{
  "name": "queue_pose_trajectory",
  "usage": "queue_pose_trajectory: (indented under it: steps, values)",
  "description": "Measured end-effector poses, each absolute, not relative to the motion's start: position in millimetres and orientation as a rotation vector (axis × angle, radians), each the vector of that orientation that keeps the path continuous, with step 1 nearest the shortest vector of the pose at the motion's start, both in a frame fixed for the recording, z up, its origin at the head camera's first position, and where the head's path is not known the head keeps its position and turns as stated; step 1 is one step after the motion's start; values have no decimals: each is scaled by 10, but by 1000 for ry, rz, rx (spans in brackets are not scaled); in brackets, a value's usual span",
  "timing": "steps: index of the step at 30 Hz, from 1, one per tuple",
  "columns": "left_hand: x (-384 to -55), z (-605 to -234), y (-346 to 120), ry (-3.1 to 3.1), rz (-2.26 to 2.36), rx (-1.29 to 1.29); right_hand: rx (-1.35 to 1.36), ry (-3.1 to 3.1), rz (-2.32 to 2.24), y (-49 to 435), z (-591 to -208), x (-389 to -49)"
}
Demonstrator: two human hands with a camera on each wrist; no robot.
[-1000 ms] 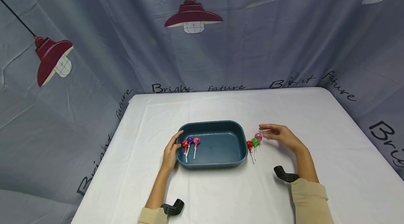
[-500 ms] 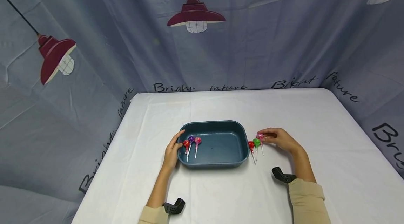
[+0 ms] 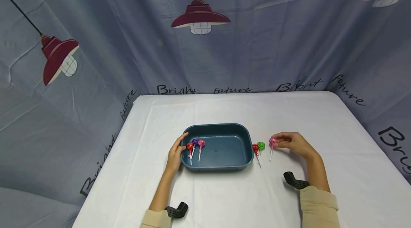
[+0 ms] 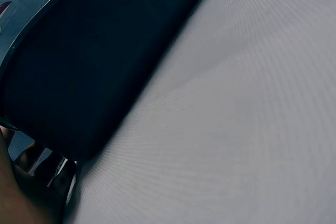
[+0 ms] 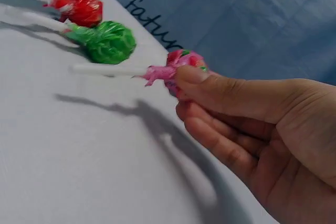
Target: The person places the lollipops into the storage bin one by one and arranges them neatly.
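Note:
My right hand [image 3: 293, 143] pinches a pink lollipop [image 5: 184, 69] by its wrapped head between thumb and fingers. Its white stick points away from the palm, and its shadow falls on the white cloth below. Left of it, a green lollipop [image 3: 261, 146] and a red lollipop [image 3: 255, 148] lie side by side by the right end of a dark teal tray [image 3: 218, 168]. My left hand [image 3: 174, 155] grips the tray's left end, thumb over the rim. Inside, near that hand, are a red lollipop [image 3: 189, 146], a purple lollipop [image 3: 194, 141] and a pink lollipop [image 3: 201, 143].
A white cloth [image 3: 224, 199] covers the table. Behind it and at both sides hangs a grey-blue curtain [image 3: 257, 42] printed with lamps and lettering. Black wrist devices sit on the left wrist [image 3: 177, 210] and right wrist [image 3: 295, 181].
My right hand closed its fingers on the pink lollipop beside the green one and moved it right, opening a gap between them. The left hand stayed at the tray.

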State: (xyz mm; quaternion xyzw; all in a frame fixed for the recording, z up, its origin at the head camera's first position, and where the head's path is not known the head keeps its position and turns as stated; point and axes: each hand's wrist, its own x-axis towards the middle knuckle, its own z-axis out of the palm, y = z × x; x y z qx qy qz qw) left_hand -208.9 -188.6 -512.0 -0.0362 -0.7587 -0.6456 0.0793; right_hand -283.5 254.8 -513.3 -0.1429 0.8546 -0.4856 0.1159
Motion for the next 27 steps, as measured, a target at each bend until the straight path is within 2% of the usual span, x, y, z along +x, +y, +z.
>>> queue_pose_trajectory:
  steps: [12,19,27]
  values:
    - [-2086,-5115,-1873,-2264,-1926,-104,-499,2358,-1704,2407,-4668,-2811]
    - [-2077,-5102,-1874,-2263,-1920,-111,-675,2211,-1754,1970,-4432,-2858]
    - [-2138,-5243,-1903,-2244,-1950,-109,-778,2106,-1678,1325,-4441,-2983]
